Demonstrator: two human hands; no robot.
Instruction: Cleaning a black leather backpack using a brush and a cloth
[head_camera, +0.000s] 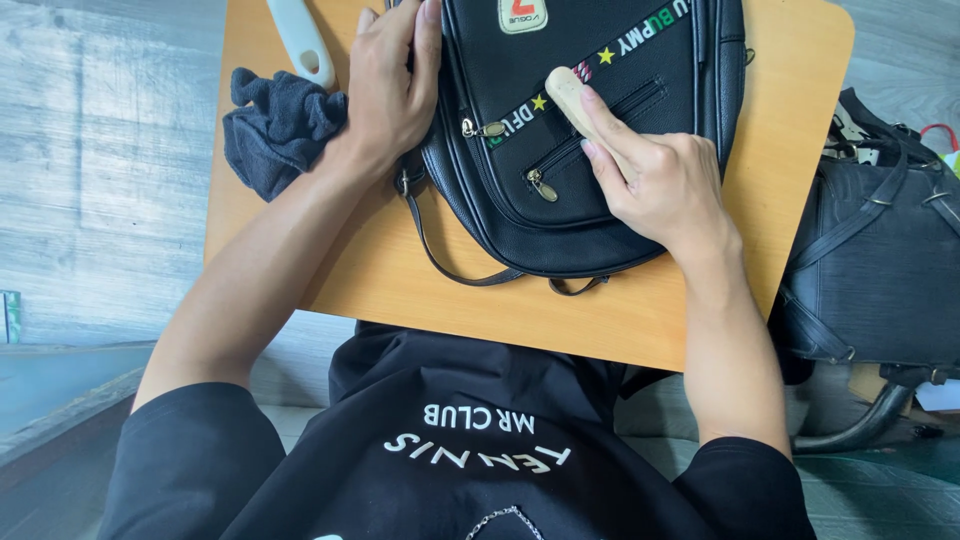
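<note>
1. The right hand (665, 185) curls around a pale, rounded wooden handle (572, 97), pressing it on the bag's front pocket.
2. The black faux-leather backpack (560, 150) lies flat mid-counter (620, 310), of smooth orange wood.
3. The left hand (390, 85), fingers together, presses flat on the bag's left side.
4. A crumpled dark cloth (280, 125) sits at the left edge.
5. A cream plastic handle (300, 40) lies at the far-left corner.

Two black bags (590, 140) (880, 270), one dark cloth (275, 125), one wooden brush (580, 105), one pale handle (300, 40), one table (600, 310).
</note>
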